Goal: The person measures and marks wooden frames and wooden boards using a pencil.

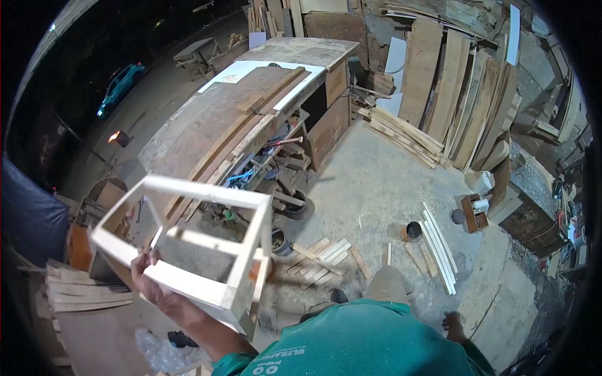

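My left hand (149, 276) grips the near rail of a pale wooden frame (194, 279), fingers wrapped over its edge. The frame looks like a small stool or table frame, with open sides and a crossbar. It is held up and tilted, close to the corner of the long workbench (219, 106). Hanging low by my side, my right hand (453, 324) is apart from any object; its fingers are too small and dark to make out. Short wooden strips (326, 257) lie on the floor beyond my feet.
Long white strips (439, 247) and a dark tin (413, 230) are on the floor to the right. Planks (439, 88) lean on the back wall. A bucket (281, 241) stands under the bench. Stacked boards (88, 291) and a plastic bag (160, 351) lie at left.
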The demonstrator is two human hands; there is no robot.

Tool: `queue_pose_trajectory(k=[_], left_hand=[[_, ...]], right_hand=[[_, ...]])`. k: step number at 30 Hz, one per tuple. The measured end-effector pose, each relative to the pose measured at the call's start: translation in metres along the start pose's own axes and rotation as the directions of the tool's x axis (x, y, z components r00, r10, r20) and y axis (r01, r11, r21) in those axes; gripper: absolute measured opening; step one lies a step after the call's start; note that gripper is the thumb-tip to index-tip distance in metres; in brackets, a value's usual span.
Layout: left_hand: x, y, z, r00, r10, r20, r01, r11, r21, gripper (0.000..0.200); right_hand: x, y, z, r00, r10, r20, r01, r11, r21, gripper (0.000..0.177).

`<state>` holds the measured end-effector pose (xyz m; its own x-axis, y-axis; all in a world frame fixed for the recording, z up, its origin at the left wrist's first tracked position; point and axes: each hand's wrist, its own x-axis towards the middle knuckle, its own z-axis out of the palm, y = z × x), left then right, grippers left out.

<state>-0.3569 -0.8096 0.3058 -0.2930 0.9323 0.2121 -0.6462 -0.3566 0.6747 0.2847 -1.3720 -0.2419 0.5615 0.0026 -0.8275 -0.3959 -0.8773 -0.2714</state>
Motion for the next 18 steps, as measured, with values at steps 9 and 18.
queue_pose_trajectory(k=[9, 18], left_hand=[[0.081, -0.206, 0.242, 0.938, -0.244, 0.246, 0.297, 0.932, -0.208, 0.064], [0.204, -0.402, 0.437, 0.848, -0.119, 0.517, 0.325, 0.887, -0.328, 0.06]], right_hand=[[0.014, -0.139, 0.076, 0.96, -0.034, 0.279, -0.06, 0.944, 0.324, 0.028], [0.139, -0.626, 0.07, 0.805, -0.567, 0.176, 0.522, 0.817, 0.244, 0.027]])
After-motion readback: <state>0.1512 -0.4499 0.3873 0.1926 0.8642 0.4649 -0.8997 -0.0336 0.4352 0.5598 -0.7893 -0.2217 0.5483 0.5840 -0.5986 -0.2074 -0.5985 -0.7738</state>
